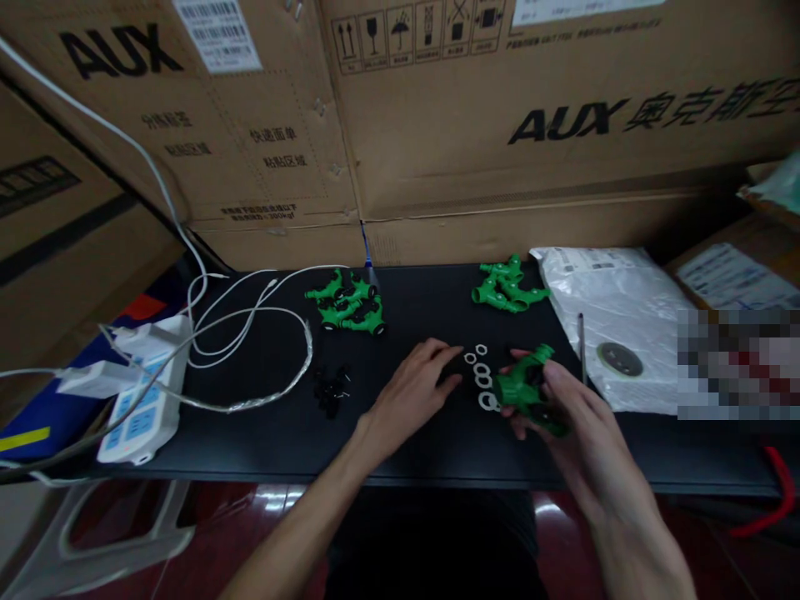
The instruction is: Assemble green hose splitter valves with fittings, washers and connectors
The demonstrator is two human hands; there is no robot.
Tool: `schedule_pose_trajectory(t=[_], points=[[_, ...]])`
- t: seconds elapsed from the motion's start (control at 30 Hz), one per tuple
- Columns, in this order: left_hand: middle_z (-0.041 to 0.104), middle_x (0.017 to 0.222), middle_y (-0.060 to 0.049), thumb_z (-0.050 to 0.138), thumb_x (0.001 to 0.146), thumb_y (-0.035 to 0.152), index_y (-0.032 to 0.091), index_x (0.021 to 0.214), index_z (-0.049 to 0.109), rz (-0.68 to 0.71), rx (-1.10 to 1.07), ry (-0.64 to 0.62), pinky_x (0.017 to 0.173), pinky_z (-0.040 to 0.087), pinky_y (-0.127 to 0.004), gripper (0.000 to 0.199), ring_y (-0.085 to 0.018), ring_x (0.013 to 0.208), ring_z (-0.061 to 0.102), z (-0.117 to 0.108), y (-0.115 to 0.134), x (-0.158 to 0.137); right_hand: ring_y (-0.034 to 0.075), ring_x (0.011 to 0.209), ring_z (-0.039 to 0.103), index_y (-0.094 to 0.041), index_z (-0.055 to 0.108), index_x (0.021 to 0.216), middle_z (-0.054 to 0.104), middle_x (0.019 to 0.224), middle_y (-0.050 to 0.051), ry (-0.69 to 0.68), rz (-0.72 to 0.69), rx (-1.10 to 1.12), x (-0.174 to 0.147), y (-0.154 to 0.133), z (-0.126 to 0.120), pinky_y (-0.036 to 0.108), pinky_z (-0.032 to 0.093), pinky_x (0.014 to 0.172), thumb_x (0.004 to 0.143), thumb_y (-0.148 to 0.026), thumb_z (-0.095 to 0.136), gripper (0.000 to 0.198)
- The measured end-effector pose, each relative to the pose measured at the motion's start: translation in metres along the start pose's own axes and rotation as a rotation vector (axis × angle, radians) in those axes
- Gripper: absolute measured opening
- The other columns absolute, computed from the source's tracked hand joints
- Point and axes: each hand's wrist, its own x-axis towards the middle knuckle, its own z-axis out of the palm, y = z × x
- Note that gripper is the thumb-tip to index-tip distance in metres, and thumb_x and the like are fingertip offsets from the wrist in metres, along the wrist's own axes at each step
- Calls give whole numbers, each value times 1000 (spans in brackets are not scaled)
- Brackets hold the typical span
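My right hand (578, 408) grips a green Y-shaped hose connector (522, 379) above the right part of the dark table. My left hand (418, 383) is low over the tabletop, index finger and thumb apart, with nothing visible between them. Just past its fingertips lie several white sealing rings (482, 375) in a rough column, the lowest partly behind the held connector. Farther back on the right sits a group of green connectors (509, 287). To the left is another group of green connectors with black parts (350, 304), and nearer me a pile of small black pieces (331, 390).
A white power strip (147, 408) with plugs and looping white cables (250, 312) occupies the left. On the right are a white plastic package (625, 308) and a thin rod, possibly a screwdriver (582, 346). Large cardboard boxes (425, 150) wall off the back.
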Motion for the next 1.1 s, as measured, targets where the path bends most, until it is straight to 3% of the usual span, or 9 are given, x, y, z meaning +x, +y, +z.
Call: schedule_pose_trajectory(t=[0.2,0.33,0.53,0.8,0.97,1.1], points=[[65,112,-9,67,95,21,19,116,72,34,32,-76,97,50,-41,21,-25,105,64,7,-9,26,18,64,66,-22,75,114,75,102,10,22,46,6,-13,7,-14,25,49,46,81,-54,78,46],[66,108,-7,65,97,24,20,112,73,-1,31,-69,92,51,-37,17,-22,97,66,-1,-11,16,18,65,66,-22,74,116,75,109,12,-10,64,12,-16,11,-16,26,48,46,83,-53,76,46],[68,110,-6,67,96,25,23,123,71,-24,-39,-95,91,52,-37,27,-22,98,67,-5,-4,-1,18,62,65,-22,74,117,76,108,12,-24,63,4,-13,13,-20,26,48,45,82,-54,77,48],[69,106,-6,72,91,20,22,106,74,19,-44,-92,92,51,-40,15,-25,101,65,13,5,-11,21,62,67,-19,76,112,76,100,12,-82,97,-20,-10,13,-9,28,49,41,82,-60,75,50],[71,87,-2,71,91,22,21,93,73,-96,-233,-42,77,51,-32,3,-18,78,65,6,1,-11,21,68,70,-23,74,114,74,105,10,-197,73,-96,1,14,3,26,53,42,83,-55,76,45],[75,87,-2,76,88,34,21,95,73,-258,-563,85,78,52,-29,15,-18,82,70,-19,-2,-16,23,82,70,-23,74,118,73,105,10,-315,38,-255,11,21,17,26,58,48,87,-57,70,47]])
